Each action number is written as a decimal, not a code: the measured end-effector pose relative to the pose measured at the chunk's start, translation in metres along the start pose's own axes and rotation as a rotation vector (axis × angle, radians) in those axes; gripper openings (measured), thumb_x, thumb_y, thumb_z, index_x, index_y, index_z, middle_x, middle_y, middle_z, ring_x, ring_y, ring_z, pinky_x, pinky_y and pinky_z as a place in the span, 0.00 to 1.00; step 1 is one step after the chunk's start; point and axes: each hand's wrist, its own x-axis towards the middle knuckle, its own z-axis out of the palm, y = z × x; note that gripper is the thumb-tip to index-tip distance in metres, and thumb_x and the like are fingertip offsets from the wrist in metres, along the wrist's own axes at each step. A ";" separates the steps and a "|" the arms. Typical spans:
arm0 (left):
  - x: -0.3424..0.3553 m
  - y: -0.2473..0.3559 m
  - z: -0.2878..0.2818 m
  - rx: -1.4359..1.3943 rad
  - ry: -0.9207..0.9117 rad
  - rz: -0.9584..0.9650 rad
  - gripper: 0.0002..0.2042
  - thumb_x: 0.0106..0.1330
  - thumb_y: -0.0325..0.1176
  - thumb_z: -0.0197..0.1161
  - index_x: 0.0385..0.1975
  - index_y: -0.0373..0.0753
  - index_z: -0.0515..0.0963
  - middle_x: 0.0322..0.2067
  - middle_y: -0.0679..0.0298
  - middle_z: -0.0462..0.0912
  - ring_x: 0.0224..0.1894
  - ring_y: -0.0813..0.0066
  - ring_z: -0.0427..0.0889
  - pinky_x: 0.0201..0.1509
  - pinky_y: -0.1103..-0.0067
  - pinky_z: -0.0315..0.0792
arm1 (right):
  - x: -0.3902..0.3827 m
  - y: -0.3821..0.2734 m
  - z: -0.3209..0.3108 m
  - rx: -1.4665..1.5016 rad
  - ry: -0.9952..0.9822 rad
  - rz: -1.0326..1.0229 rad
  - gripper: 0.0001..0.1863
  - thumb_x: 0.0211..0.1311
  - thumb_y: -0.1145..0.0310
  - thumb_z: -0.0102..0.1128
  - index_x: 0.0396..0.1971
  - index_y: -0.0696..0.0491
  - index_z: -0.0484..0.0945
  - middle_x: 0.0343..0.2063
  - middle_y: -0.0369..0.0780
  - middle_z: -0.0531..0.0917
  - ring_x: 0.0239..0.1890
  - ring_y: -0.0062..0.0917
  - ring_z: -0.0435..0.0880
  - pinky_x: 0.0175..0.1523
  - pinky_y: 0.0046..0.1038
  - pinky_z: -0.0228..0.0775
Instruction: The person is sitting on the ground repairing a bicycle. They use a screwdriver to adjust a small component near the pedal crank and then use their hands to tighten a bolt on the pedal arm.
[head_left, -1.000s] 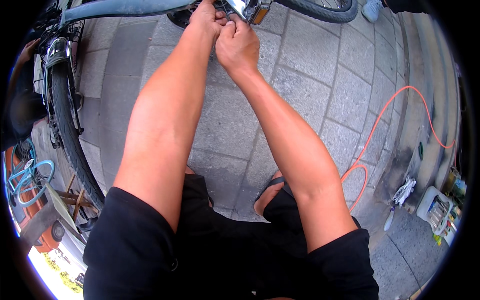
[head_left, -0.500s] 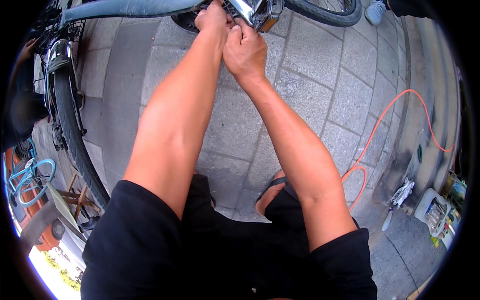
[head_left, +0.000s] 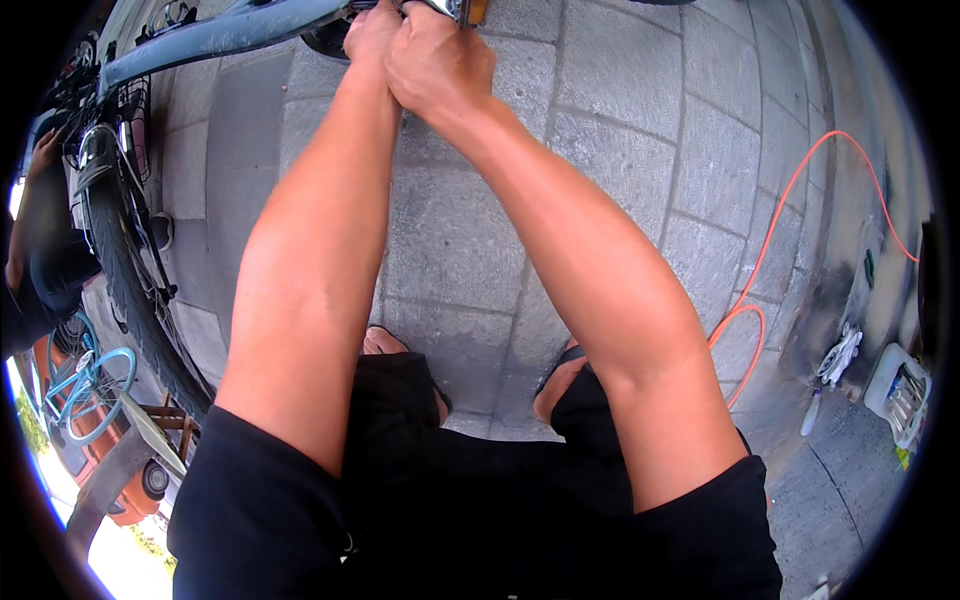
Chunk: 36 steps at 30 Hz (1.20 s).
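Observation:
At the top edge, my left hand [head_left: 372, 34] is closed beside the crank area of a bicycle with a blue-grey frame [head_left: 225, 38]. My right hand [head_left: 440, 62] is closed too, pressed against the left one with its knuckles up. Whatever the fingers grip is hidden behind the hands and cut off by the picture's edge. Just past the right hand, a bit of the pedal with an orange reflector [head_left: 478, 12] shows. A dark round part [head_left: 325, 40] sits below the frame, left of my left hand.
Left, a bicycle wheel [head_left: 125, 260] stands near another person's arm [head_left: 42, 155]. Beyond are a wooden stool [head_left: 150, 430], a light-blue bicycle [head_left: 95, 395] and an orange car [head_left: 125, 490]. Right, an orange hose [head_left: 838, 134] curls over stone paving [head_left: 620, 70], near a white tool basket [head_left: 900, 395].
The view has shifted, so the bicycle and both hands sit higher and farther left. My right hand has turned knuckles-up and drawn against the left. The crank arm is now mostly out of sight.

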 end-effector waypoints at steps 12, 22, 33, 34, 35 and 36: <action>0.004 -0.015 0.001 -0.476 -0.150 -0.173 0.11 0.72 0.39 0.64 0.43 0.38 0.81 0.37 0.60 0.86 0.37 0.68 0.84 0.43 0.71 0.77 | 0.001 -0.013 0.011 0.240 0.111 0.064 0.16 0.71 0.61 0.53 0.41 0.58 0.83 0.37 0.54 0.88 0.43 0.50 0.89 0.50 0.43 0.83; 0.000 -0.022 -0.005 -1.024 -0.129 -0.466 0.09 0.72 0.38 0.66 0.42 0.40 0.80 0.36 0.63 0.85 0.36 0.70 0.83 0.41 0.72 0.77 | -0.011 -0.049 -0.001 0.206 0.146 0.168 0.14 0.64 0.64 0.59 0.40 0.58 0.85 0.39 0.53 0.88 0.44 0.47 0.89 0.52 0.41 0.82; 0.001 -0.016 0.005 -1.360 -0.095 -0.664 0.08 0.72 0.36 0.68 0.41 0.41 0.78 0.34 0.66 0.84 0.35 0.73 0.82 0.38 0.74 0.78 | 0.033 -0.033 0.049 1.005 0.095 0.351 0.15 0.68 0.69 0.54 0.45 0.64 0.83 0.42 0.49 0.87 0.44 0.35 0.85 0.50 0.34 0.76; 0.006 -0.019 0.003 -1.367 -0.083 -0.667 0.08 0.72 0.36 0.68 0.41 0.41 0.78 0.34 0.67 0.83 0.35 0.73 0.82 0.38 0.74 0.78 | 0.038 -0.035 0.042 1.104 -0.036 0.403 0.16 0.70 0.70 0.52 0.47 0.66 0.82 0.45 0.48 0.86 0.46 0.33 0.84 0.52 0.32 0.74; 0.007 -0.014 0.011 -1.381 -0.103 -0.675 0.08 0.72 0.36 0.68 0.41 0.41 0.78 0.34 0.67 0.83 0.35 0.73 0.82 0.37 0.74 0.78 | 0.043 -0.030 0.039 1.004 -0.013 0.348 0.16 0.70 0.70 0.51 0.47 0.66 0.82 0.46 0.48 0.86 0.47 0.32 0.84 0.53 0.32 0.74; 0.008 -0.012 0.013 -1.388 -0.108 -0.688 0.08 0.72 0.36 0.68 0.41 0.42 0.78 0.34 0.67 0.83 0.34 0.73 0.82 0.37 0.74 0.78 | 0.046 -0.022 0.043 0.908 0.001 0.295 0.17 0.70 0.69 0.51 0.47 0.66 0.82 0.46 0.48 0.87 0.48 0.32 0.85 0.53 0.31 0.74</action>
